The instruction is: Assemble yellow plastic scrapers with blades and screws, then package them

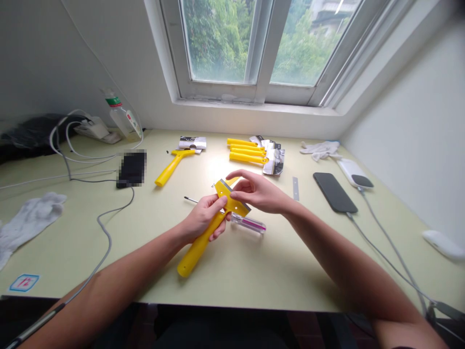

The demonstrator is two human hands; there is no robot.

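Note:
My left hand (207,215) is closed around the neck of a yellow scraper (203,242), its thumb pressing on the flat head. The long handle slants down toward the front edge of the table. A thin metal blade (245,207) shows along the far edge of the head. At that edge my right hand (252,191) has its thumb on the head and its fingers curled behind it; the fingertips are partly hidden. Beneath the hands lies a screwdriver (250,224) with a clear and purple handle. A yellow piece (232,181) shows partly behind my right hand.
Several yellow scraper handles (249,151) lie at the back beside printed cards (274,160). Another yellow scraper (169,169) rests back left. A loose blade (295,188), a phone (334,192) and cables are on the right. White gloves (319,150) and a bottle (125,118) stand farther off.

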